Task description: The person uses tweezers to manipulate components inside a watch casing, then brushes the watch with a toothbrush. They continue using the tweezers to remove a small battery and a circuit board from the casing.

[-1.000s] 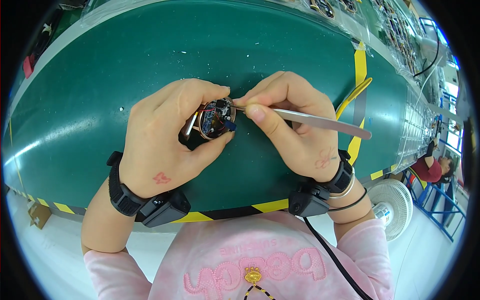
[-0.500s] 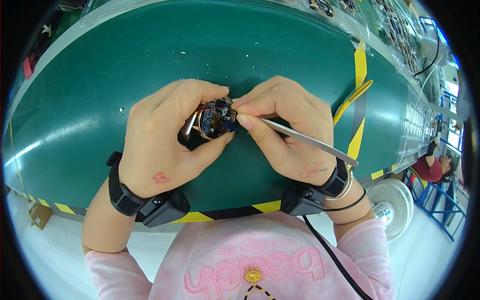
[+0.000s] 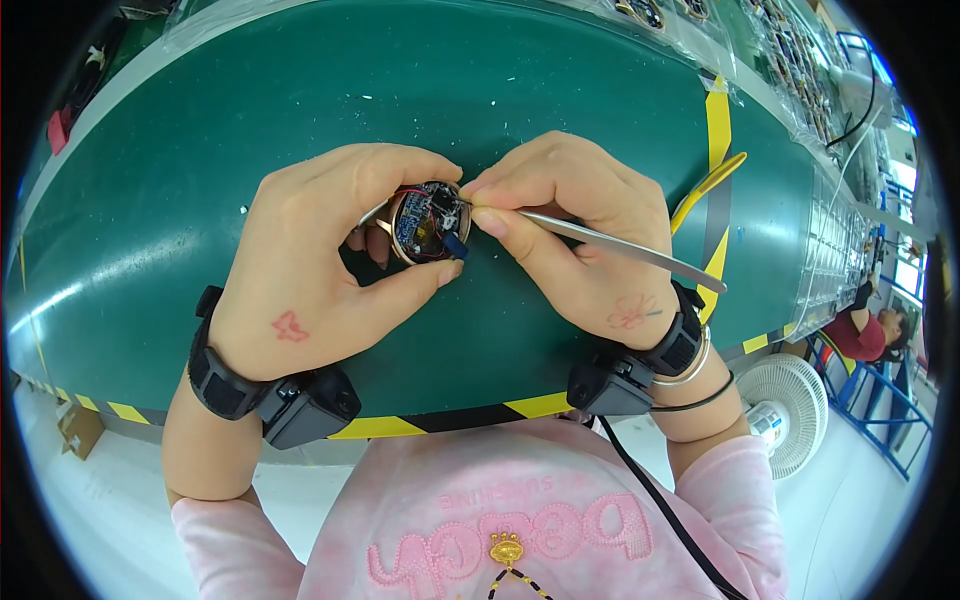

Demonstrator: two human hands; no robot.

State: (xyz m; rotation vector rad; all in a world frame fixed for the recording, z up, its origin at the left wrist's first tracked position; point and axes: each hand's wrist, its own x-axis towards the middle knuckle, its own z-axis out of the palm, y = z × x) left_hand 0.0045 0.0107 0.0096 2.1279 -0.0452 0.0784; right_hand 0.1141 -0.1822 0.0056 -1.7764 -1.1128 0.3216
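Note:
A round smartwatch case (image 3: 426, 226), its back off, shows a dark circuit board with thin red and black wires and a small blue part at its lower right. My left hand (image 3: 318, 255) holds it, thumb on the near rim and forefinger on the far rim. In my right hand (image 3: 575, 230) is a pair of silver metal tweezers (image 3: 640, 255), pinched near the tips, the back end passing over the wrist side. The tweezer tips meet the right edge of the case; whether they grip a wire there I cannot tell.
Yellow-handled tweezers (image 3: 708, 190) lie on the green mat (image 3: 300, 100) to the right, by yellow-black tape (image 3: 718, 130). More watch cases (image 3: 645, 12) in plastic are at the far right. A white fan (image 3: 785, 415) and another person (image 3: 868, 335) are beyond the bench.
Both hands have shifted slightly away from me. My left hand has turned the watch case a little, showing more of the board. The right hand's tweezers stay at its edge.

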